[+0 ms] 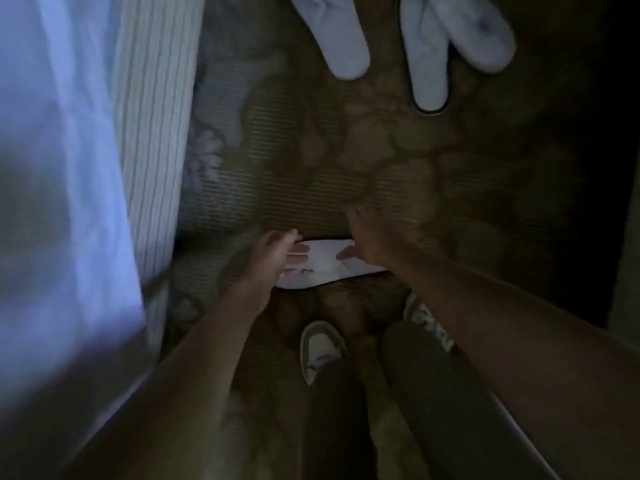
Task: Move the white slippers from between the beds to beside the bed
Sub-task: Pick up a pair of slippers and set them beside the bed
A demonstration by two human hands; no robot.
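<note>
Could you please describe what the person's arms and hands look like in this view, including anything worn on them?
Both forearms are bare all the way to the bottom edge of the view, with no sleeve showing. The left hand and the right hand wear no gloves. No watch, bracelet or ring shows, though the dim light and blur could hide small items.

Both forearms are bare, with no sleeve, watch or ring showing on the left hand (277,252) or the right hand (367,242). Below the hands, dark trousers (426,393) cover the legs, ending in brown sneakers (320,348) with white panels and a dark curved mark
</note>
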